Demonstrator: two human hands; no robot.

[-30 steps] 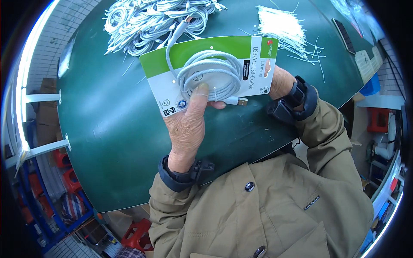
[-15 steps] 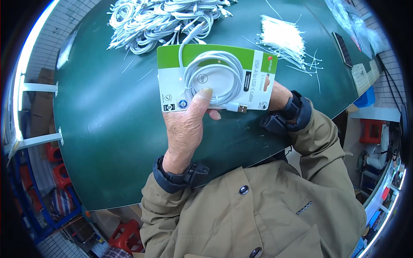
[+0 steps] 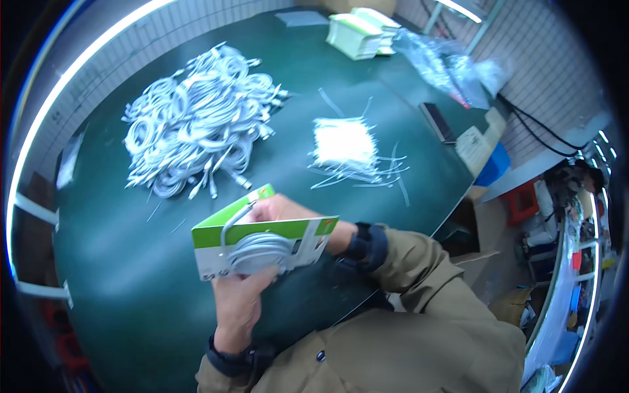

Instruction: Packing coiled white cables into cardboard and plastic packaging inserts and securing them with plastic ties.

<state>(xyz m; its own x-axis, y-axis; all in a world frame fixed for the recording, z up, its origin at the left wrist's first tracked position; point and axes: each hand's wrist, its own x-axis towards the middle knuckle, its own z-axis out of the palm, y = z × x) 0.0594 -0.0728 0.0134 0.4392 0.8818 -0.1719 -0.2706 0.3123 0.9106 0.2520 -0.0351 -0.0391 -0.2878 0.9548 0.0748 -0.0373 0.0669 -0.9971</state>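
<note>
A green and white folded cardboard package card point(image 3: 282, 228) is held above the near part of the table. On its front panel sits a coiled white charging cable point(image 3: 260, 251), one end rising over the card's top edge. My left hand point(image 3: 237, 302) grips the lower edge, thumb against the coil. Behind the front panel, my right hand point(image 3: 283, 207) reaches in near the cable's upper end, between that panel and the back flap. Its fingers are partly hidden by the card and blurred, so what they pinch does not show.
A big heap of coiled white cables point(image 3: 203, 118) lies at the far left. Right of it is a pile of white cable ties point(image 3: 344, 147). Farther back stand stacked green and white cards point(image 3: 357, 38) and clear plastic bags point(image 3: 445, 62). A dark phone-like slab point(image 3: 438, 122) rests at the right.
The card has tipped from facing me to nearly edge-up, and its back flap now stands apart. My right hand has come over behind the front panel. The head view has swung, showing more table.
</note>
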